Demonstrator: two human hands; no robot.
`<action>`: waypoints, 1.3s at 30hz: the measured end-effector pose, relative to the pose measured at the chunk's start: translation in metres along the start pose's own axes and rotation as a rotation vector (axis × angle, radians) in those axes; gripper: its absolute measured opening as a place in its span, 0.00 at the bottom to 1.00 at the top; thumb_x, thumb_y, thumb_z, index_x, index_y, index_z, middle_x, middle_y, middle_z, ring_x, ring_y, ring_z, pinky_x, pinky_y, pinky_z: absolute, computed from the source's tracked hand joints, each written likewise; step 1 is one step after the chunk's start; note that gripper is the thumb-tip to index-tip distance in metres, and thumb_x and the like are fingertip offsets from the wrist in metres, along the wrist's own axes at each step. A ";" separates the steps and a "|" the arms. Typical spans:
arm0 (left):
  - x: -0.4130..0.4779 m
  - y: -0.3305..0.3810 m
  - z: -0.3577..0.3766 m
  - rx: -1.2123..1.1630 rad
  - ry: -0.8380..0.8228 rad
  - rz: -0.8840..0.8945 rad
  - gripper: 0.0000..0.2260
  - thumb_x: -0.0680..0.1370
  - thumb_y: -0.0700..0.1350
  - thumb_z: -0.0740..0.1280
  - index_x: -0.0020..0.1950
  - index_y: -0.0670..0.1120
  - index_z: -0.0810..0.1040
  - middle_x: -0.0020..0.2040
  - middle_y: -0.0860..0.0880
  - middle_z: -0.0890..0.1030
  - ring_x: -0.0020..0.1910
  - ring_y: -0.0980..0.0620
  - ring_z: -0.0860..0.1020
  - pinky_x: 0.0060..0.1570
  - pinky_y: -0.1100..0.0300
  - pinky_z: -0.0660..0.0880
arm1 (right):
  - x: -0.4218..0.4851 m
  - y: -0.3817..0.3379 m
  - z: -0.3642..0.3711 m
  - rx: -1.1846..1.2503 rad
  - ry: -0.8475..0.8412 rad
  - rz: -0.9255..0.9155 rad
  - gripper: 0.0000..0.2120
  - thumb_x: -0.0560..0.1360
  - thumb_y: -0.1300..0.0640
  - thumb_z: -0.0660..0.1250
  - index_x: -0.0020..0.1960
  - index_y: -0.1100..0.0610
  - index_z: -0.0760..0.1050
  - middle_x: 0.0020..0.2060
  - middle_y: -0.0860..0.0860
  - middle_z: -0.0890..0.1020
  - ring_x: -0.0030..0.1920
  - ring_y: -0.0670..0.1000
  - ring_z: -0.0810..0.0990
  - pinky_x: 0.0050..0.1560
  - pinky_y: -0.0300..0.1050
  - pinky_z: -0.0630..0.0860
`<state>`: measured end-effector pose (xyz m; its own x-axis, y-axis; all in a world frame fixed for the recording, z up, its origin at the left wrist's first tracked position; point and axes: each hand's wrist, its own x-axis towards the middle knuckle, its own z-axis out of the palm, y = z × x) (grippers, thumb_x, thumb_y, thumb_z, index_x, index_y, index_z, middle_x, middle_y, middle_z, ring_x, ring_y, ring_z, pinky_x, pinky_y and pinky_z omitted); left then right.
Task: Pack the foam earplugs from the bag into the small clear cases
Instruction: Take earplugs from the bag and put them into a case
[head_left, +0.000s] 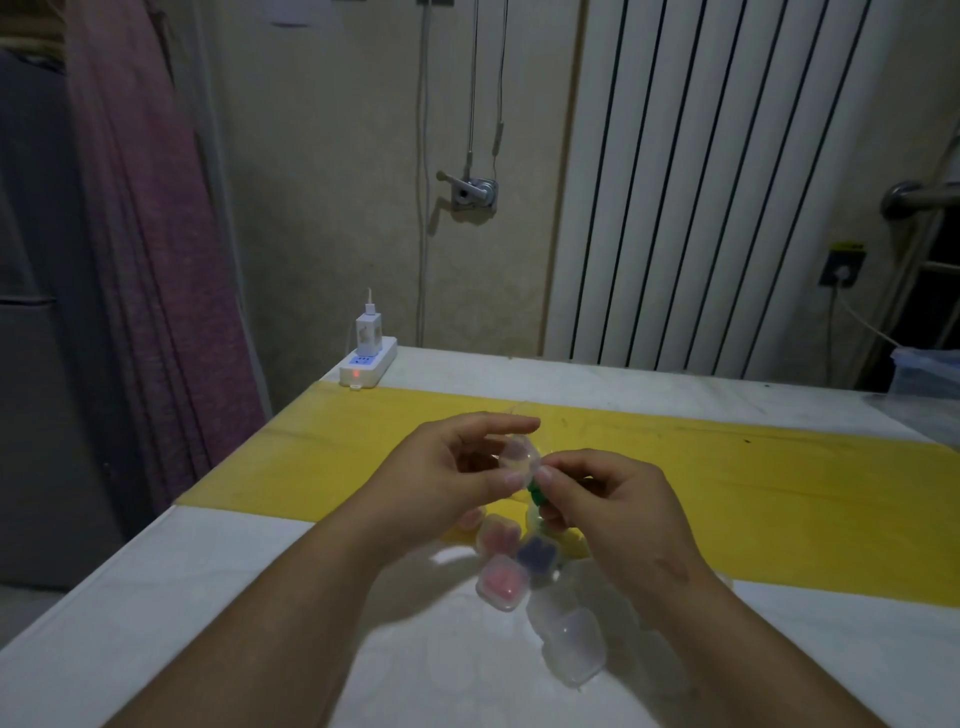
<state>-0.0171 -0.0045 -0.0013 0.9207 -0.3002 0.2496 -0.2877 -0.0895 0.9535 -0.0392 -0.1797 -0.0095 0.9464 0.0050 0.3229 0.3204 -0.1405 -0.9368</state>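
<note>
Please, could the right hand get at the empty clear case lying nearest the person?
Probably yes: the empty clear case lies uncovered just below the right hand, though that hand currently pinches a green earplug.

A small clear case (519, 457) was held above the table, pinched between the thumb and fingers of the left hand (447, 467); whether its lid stood open could not be told. Just below it, a green earplug (535, 494) was pinched in the right hand (613, 499). Under the hands lay a huddle of cases touching one another: a far pink-filled case (500, 536), a near pink-filled case (502, 582), a dark blue-filled case (537, 555) beside them, and empty clear cases (574, 644) nearest the person.
</note>
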 end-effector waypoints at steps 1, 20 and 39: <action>0.000 0.000 0.001 0.006 0.002 0.007 0.17 0.72 0.38 0.72 0.55 0.58 0.82 0.52 0.48 0.84 0.52 0.49 0.82 0.54 0.33 0.74 | 0.000 0.000 0.000 -0.022 0.009 -0.009 0.06 0.74 0.64 0.71 0.40 0.56 0.84 0.28 0.52 0.81 0.29 0.46 0.77 0.33 0.37 0.76; 0.002 -0.003 0.008 0.033 0.108 0.138 0.13 0.64 0.34 0.77 0.44 0.47 0.80 0.57 0.51 0.82 0.52 0.53 0.82 0.52 0.58 0.80 | 0.004 0.003 0.000 0.144 -0.077 0.165 0.07 0.76 0.62 0.68 0.44 0.62 0.84 0.32 0.54 0.81 0.32 0.50 0.76 0.37 0.45 0.75; 0.003 -0.010 0.020 0.316 0.225 0.195 0.09 0.70 0.41 0.75 0.47 0.50 0.79 0.42 0.52 0.83 0.43 0.56 0.82 0.45 0.60 0.80 | 0.003 0.003 0.005 -0.058 0.037 0.148 0.10 0.73 0.61 0.68 0.35 0.62 0.82 0.25 0.50 0.78 0.28 0.48 0.74 0.33 0.44 0.72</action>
<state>-0.0169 -0.0238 -0.0133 0.8658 -0.1292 0.4835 -0.4961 -0.3486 0.7952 -0.0350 -0.1752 -0.0124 0.9806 -0.0558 0.1878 0.1739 -0.1937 -0.9655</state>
